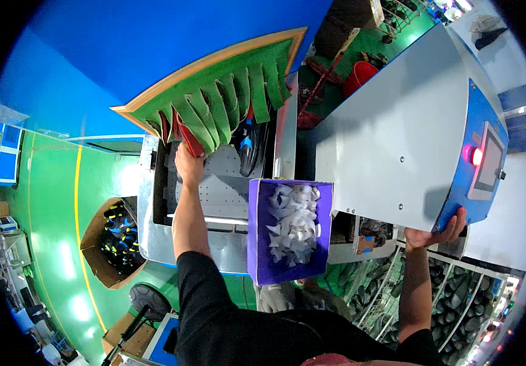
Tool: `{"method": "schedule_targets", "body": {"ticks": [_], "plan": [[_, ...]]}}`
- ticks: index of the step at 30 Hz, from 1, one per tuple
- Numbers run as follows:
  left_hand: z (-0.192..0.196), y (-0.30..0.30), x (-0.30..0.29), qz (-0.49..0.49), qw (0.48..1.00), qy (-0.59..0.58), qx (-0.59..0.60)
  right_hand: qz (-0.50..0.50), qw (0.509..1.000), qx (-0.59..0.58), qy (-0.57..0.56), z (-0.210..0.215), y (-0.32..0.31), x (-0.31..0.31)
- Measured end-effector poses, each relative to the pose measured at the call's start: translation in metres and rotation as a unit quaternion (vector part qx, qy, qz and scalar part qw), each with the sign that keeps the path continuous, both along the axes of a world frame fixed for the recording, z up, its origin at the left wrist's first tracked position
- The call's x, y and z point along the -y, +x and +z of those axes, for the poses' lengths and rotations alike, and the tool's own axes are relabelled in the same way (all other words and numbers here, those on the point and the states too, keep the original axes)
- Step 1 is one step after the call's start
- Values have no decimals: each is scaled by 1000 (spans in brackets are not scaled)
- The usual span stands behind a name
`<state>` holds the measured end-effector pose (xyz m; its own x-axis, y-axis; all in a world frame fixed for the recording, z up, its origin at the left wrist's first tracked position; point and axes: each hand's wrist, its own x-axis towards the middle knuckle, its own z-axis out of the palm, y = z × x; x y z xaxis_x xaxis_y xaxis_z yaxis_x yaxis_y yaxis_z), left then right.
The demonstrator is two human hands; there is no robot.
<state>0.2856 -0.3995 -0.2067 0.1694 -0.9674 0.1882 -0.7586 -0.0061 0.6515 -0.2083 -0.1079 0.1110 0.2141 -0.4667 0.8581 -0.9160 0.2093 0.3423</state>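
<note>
1. Reach past the purple box (pixel 253 244) without bumping it.
2. Your right hand (pixel 434 235) lies with fingers extended against the machine's (pixel 391 140) lower edge; brace lightly.
3. Your left hand (pixel 188 163) touches the red piece (pixel 191 144) among green strips (pixel 232 100); I can't tell how closed. Best part them gently.
4. Farther in, avoid nudging the black shoe (pixel 249 152) at the strips' ends.

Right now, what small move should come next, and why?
Probably draw the left hand back: it is at the curtain's lower edge, where its grip is unclear, and the perforated bed stretches nearer the body. The right hand only touches the gray box.
</note>
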Motion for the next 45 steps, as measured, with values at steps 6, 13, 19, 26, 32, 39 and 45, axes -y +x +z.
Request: {"method": "schedule_targets", "body": {"ticks": [6,13,19,26,32,39,45], "plan": [[88,28,-98,114,991,71,-29,20,999,37,-14,0,-6,-9],[58,124,-247,229,968,-14,101,47,997,63,-10,-3,-1,0],[87,41,-195,64,960,-141,235,23,998,54,-18,-1,0,-7],[26,-131,-56,-53,949,231,-207,54,998,24,-18,-1,-5,-4],[-23,-119,-44,-81,952,242,-169,63,997,16,-30,-9,-14,-1],[109,-38,-192,-87,911,170,-364,39,987,135,77,19,20,-27],[248,-85,-392,-79,882,170,-433,298,698,611,224,-4,125,-102]]}}
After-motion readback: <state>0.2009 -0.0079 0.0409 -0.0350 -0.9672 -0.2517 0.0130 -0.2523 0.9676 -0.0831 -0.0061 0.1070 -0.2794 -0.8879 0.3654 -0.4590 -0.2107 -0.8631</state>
